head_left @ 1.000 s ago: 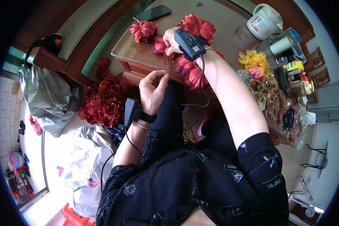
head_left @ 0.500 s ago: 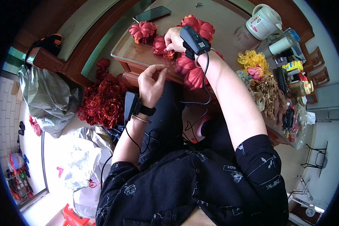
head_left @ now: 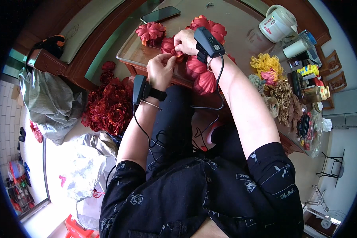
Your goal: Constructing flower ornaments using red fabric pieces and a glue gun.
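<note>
My right hand [head_left: 184,44] has curled fingers pinching at a red fabric flower [head_left: 167,45] on the glass-topped wooden table [head_left: 127,50]. My left hand [head_left: 162,70] is just below it at the table's front edge, thumb and fingers closed near the flower; anything in them is too small to make out. More red flower heads lie about: one [head_left: 150,31] beyond the left hand, others [head_left: 210,29] beyond and below the right. A large pile of dark red flowers [head_left: 107,105] is left of my legs. Black devices with cables are strapped on both wrists.
A phone [head_left: 160,14] lies at the back of the table. A white electric kettle [head_left: 277,24], yellow flowers [head_left: 265,62], dried brown foliage [head_left: 287,101] and jars [head_left: 311,94] crowd the right side. Grey sacks [head_left: 51,103], white bags [head_left: 87,170] and a red plastic stool [head_left: 77,228] are at the left.
My left hand has moved up and forward to the table edge, closer to my right hand, which has shifted slightly and stays at the red flower.
</note>
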{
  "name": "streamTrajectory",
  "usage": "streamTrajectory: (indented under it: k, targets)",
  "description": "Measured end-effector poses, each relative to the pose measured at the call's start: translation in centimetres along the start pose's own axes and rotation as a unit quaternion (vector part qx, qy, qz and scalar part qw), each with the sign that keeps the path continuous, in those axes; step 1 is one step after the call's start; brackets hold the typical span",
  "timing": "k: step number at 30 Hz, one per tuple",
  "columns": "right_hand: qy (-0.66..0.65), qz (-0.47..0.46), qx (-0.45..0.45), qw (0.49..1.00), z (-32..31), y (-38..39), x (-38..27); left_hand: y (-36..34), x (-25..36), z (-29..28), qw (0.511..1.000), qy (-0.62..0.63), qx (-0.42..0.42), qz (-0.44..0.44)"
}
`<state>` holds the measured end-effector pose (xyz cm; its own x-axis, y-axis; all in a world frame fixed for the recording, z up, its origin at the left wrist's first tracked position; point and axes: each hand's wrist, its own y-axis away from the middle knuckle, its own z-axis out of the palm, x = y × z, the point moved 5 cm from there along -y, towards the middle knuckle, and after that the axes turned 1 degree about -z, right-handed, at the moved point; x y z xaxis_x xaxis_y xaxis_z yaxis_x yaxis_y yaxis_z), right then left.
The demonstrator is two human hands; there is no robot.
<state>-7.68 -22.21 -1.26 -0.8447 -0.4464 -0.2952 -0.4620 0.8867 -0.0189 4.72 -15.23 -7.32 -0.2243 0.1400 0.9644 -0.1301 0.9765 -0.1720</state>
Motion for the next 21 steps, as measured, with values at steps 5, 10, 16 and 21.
streamTrajectory:
  k: [5, 10, 16, 21]
  targets:
    - [-0.036, 0.000, -0.022, 0.999, 0.4, -0.4, 0.5, -1.4, -2.1, 0.2, 0.998, 0.032, 0.005, -0.052]
    - [-0.001, 0.005, -0.021, 1.000, -0.1, -0.1, -0.1, -1.3, -2.1, 0.6, 0.995, 0.080, -0.018, -0.062]
    - [-0.020, -0.006, -0.012, 1.000, -0.1, -0.1, 0.0, -0.6, -1.0, 0.5, 0.988, 0.124, -0.031, -0.084]
    - [-0.011, -0.003, -0.001, 1.000, 0.1, -0.1, 0.0, -0.7, -1.1, 0.4, 0.988, 0.129, -0.031, -0.072]
